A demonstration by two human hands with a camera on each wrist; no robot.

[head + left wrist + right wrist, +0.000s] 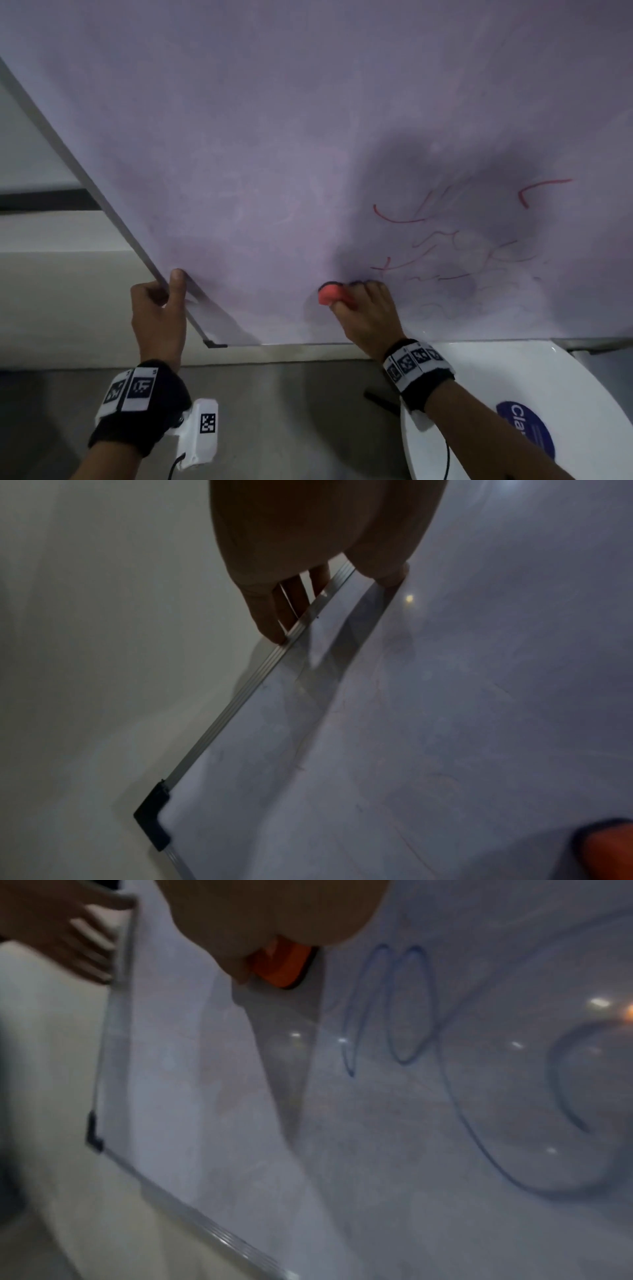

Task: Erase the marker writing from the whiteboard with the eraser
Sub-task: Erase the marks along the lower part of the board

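— Well, where is the eraser (329, 293) seen?
— It is held in the right hand (366, 315), pressed against the whiteboard (274, 137) low down, just left of the marker writing (455, 240). Its orange body is clasped by curled fingers; much of it is hidden under the hand in the head view, and only an orange corner with a dark edge is shown in the right wrist view.

— And the left hand (156, 308)?
— The board's metal frame (274, 656) is gripped by it on the left side: the thumb is laid on the front face, the fingers (270, 620) are wrapped behind the edge. Their tips are hidden behind the frame.

— Can the writing be read?
— No. Red strokes are seen in the head view, partly smeared and darkened by a shadow. Blue loops are shown in the blurred right wrist view, cut off at the right edge. No word can be made out.

— Anything else?
— A white rounded object (513, 394) with a blue label (525, 430) is seen below the board at right, cut off by the picture's edge; only "Cla" is legible. A small dark thing (380, 401) beside it on the grey floor cannot be identified.
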